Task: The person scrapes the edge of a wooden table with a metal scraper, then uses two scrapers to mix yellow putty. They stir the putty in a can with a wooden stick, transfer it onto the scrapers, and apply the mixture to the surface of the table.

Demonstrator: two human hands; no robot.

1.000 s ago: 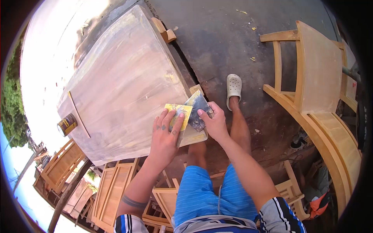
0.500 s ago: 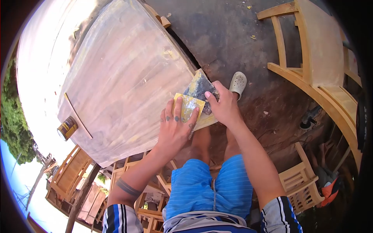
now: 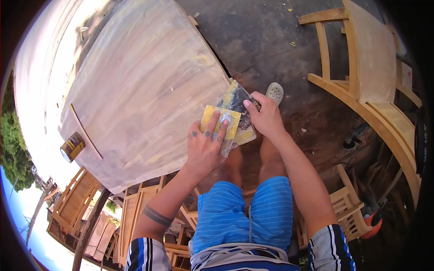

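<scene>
My left hand (image 3: pixel 207 143) grips a flat, square putty spreader (image 3: pixel 231 119) smeared with yellow, its fingers laid across the face. The spreader overlaps a dark, flat mixing board (image 3: pixel 234 97) crusted with grey and yellow filler. My right hand (image 3: pixel 267 116) pinches the right edge of that board, thumb on top. Both pieces are over the near right corner of a large wooden tabletop (image 3: pixel 144 95), which bears pale streaks and yellow patches.
A tin can (image 3: pixel 73 147) and a thin wooden stick (image 3: pixel 85 131) lie by the tabletop's left edge. Wooden furniture (image 3: pixel 377 58) stands at the right, with a slatted chair (image 3: pixel 350 212) below it. A dark power tool (image 3: pixel 355 137) rests on the floor near my sandal (image 3: pixel 275 92).
My left fingers have shifted on the spreader, the index finger now lying flatter across its face. The board and right hand have moved slightly right in view.
</scene>
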